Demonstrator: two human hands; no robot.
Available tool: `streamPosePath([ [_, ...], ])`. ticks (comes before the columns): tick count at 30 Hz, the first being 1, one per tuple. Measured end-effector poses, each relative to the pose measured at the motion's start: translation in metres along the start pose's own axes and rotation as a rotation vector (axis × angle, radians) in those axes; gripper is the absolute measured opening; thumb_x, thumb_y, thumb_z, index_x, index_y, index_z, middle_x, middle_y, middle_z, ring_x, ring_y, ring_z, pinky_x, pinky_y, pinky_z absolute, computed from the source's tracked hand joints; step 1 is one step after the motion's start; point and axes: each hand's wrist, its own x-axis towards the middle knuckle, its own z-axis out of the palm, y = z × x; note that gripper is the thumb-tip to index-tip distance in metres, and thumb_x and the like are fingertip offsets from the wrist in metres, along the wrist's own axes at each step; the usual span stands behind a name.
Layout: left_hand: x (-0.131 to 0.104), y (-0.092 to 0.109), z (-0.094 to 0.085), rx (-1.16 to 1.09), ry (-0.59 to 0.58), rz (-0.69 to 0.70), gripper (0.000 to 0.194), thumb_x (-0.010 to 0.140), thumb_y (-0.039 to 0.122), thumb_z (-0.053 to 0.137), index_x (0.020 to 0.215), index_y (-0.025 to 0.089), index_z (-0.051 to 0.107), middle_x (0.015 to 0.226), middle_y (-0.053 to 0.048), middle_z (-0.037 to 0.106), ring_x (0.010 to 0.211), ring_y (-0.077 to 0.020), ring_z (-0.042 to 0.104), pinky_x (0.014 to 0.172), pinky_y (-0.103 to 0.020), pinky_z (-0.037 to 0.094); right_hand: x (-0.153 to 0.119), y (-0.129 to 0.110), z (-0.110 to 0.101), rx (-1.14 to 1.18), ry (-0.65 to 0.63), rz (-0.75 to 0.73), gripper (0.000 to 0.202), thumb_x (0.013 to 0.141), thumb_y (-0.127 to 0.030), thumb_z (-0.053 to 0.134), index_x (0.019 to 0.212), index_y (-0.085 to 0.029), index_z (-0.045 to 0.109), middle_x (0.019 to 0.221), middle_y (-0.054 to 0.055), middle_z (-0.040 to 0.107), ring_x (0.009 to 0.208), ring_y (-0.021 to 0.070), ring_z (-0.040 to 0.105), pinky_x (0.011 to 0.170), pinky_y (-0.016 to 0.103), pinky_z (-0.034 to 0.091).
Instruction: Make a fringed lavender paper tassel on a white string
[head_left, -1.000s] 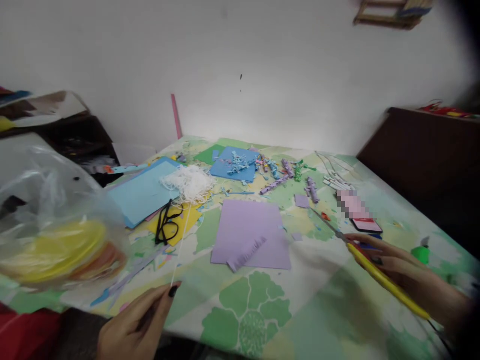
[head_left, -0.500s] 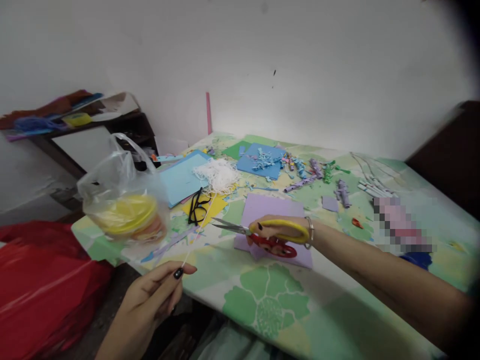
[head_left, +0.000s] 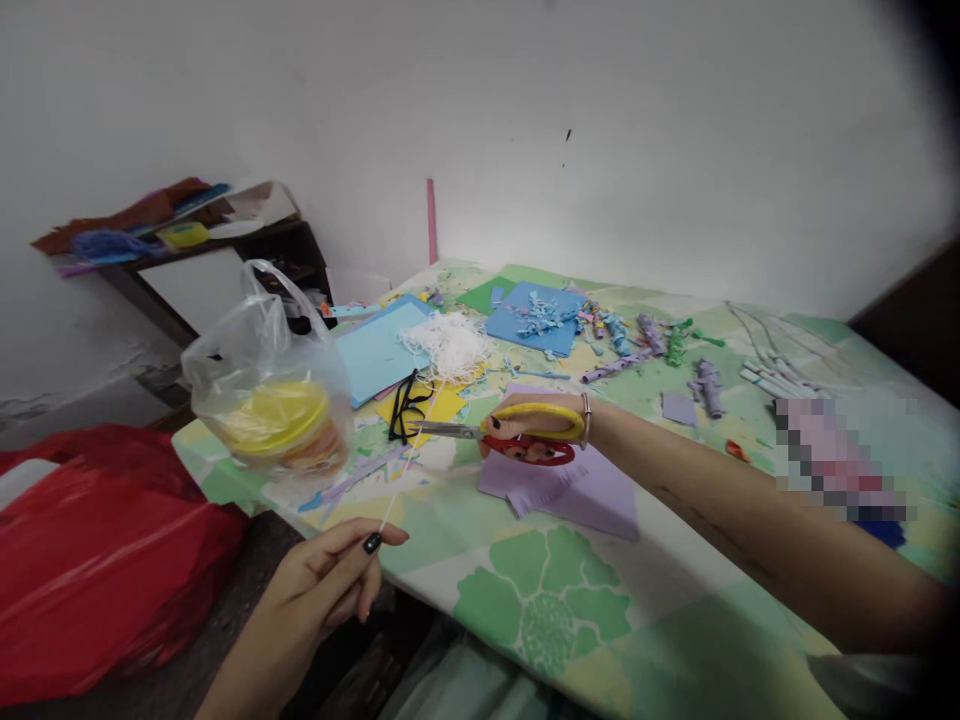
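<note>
My left hand pinches the end of a white string at the near left edge of the table. The string runs taut up to a tangled white pile of string. In my right hand is a pair of scissors with yellow and red handles. The slightly parted blades point left and reach the string. Beneath the right hand lie purple sheets, one piece with a fringed edge.
A clear bag with a yellow-lidded tub stands at the left, beside a red bag. Black glasses, blue sheets, paper scraps and curled pieces lie around the table.
The scissors have moved up, and their blades have closed in from beside the string to reach it. My left hand keeps its pinch. The whole view has shifted slightly.
</note>
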Motion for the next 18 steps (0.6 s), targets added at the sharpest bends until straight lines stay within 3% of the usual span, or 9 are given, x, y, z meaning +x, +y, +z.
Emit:
streamPosePath([
  [11,-0.003,0.0,-0.001,0.06,0.002,0.047,0.045,0.074,0.055,0.067,0.094,0.015,0.068,0.046,0.005,0.049,0.041,-0.0046,0.026,0.044,-0.021,0.013,0.001,-0.007,0.007,-0.035,-0.008,0.006,0.041,0.078,-0.05,0.066,0.089,-0.011,0.066,0.058,-0.006,0.048,0.039,0.0021,0.04,0.034,0.013,0.034],
  [14,-0.002,-0.002,-0.004,0.084,0.002,0.063,0.041,0.075,0.052,0.067,0.093,0.016,0.07,0.05,0.003,0.053,0.04,-0.0043,0.03,0.042,-0.02,0.016,0.001,-0.01,0.008,-0.049,0.023,0.022,0.04,0.079,-0.05,0.066,0.089,-0.011,0.066,0.055,-0.006,0.047,0.036,0.0021,0.039,0.032,0.013,0.032],
  [18,-0.002,-0.004,-0.008,0.085,0.087,0.102,0.036,0.072,0.05,0.072,0.085,0.016,0.073,0.061,0.0,0.062,0.043,-0.0041,0.04,0.044,-0.018,0.025,0.001,-0.014,0.011,-0.056,0.06,0.025,0.036,0.078,-0.047,0.067,0.084,-0.011,0.065,0.051,-0.007,0.045,0.034,0.0015,0.036,0.03,0.012,0.031],
])
